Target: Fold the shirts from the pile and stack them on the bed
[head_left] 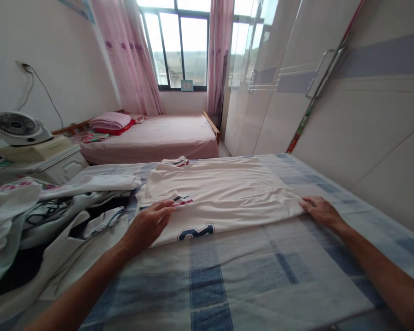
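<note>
Lying flat on the bed (227, 285), the white shirt (221, 197) looks light & floppy, w/ left hand (148, 225) fingers spread flat on its sleeve edge, right hand (320, 211) fingers flat on the opposite edge—best gripped at edges.

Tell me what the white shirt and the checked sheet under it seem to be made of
White shirt: soft knit fabric, likely cotton or a blend; matte, with fine limp wrinkles. Checked sheet: thin woven cloth, probably cotton; flat, dull blue-and-white print, lying smooth.

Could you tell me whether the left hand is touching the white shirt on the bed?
Touching. The head view shows the left hand lying flat on the white shirt, its fingers resting on the striped sleeve edge with no gap.
</note>
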`<state>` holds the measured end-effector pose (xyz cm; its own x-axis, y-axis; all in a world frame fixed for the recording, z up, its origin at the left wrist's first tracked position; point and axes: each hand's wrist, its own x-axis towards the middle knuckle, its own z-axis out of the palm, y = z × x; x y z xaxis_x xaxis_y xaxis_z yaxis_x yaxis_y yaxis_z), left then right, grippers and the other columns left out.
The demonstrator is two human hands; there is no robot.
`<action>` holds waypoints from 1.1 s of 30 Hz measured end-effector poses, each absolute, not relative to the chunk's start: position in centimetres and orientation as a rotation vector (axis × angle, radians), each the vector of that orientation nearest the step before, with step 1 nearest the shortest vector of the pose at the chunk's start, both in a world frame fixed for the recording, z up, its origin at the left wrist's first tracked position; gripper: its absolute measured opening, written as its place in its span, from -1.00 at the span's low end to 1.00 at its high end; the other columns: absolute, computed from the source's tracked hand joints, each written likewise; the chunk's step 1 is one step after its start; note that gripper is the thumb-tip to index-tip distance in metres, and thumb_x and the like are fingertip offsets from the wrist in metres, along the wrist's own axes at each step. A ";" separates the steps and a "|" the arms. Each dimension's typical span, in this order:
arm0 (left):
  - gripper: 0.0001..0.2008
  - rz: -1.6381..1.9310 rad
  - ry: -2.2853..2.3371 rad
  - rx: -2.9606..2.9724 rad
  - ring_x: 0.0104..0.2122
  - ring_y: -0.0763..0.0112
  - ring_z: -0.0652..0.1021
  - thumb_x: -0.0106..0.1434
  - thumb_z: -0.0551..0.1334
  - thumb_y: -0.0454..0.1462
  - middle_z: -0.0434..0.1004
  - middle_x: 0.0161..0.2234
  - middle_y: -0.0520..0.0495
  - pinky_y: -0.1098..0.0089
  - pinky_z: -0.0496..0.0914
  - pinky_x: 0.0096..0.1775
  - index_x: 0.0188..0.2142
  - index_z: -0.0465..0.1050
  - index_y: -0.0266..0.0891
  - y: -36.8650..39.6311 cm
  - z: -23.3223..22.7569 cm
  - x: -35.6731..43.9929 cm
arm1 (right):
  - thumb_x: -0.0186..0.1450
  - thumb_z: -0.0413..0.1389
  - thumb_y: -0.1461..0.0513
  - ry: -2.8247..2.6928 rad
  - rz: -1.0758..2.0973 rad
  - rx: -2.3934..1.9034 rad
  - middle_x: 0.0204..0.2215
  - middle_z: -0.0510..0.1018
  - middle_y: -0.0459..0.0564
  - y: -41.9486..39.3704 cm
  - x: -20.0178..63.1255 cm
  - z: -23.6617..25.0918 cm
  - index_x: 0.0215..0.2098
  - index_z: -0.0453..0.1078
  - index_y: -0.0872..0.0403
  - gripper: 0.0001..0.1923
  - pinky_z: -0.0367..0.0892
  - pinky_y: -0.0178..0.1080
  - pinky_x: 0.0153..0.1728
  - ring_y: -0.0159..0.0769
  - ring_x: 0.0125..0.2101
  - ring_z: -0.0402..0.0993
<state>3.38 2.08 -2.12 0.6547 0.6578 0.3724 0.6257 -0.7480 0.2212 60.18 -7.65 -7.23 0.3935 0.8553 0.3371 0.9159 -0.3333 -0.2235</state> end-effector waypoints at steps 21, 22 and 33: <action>-0.69 0.922 1.159 2.857 0.12 0.16 0.34 0.34 0.01 -0.23 0.42 0.06 -0.17 0.04 0.23 0.15 -0.06 0.46 -0.19 5.9 -5.8 8.6 | 0.23 -0.11 0.10 -1.692 -0.306 -2.147 -0.01 0.47 0.10 -4.6 57.3 -4.7 -0.03 0.42 0.01 -0.56 0.27 0.03 -0.05 -0.03 0.02 0.33; -0.69 0.894 1.151 2.862 0.13 0.15 0.33 0.33 0.02 -0.22 0.41 0.07 -0.16 0.03 0.24 0.14 -0.07 0.47 -0.18 5.9 -5.9 8.6 | 0.23 -0.12 0.10 -1.726 -0.290 -2.144 0.02 0.44 0.11 -4.0 56.7 -4.6 -0.02 0.41 0.01 -0.56 0.27 0.06 -0.05 -0.02 0.05 0.30; -0.74 0.803 1.102 2.825 0.11 0.14 0.36 0.28 0.12 -0.18 0.35 0.12 -0.17 0.08 0.28 0.12 -0.11 0.49 -0.17 6.4 -6.3 8.5 | 0.22 -0.11 0.08 -1.721 -0.249 -2.091 0.02 0.45 0.07 -1.1 56.8 -6.1 -0.38 0.42 -0.02 -0.70 0.20 0.08 0.03 -0.04 0.12 0.23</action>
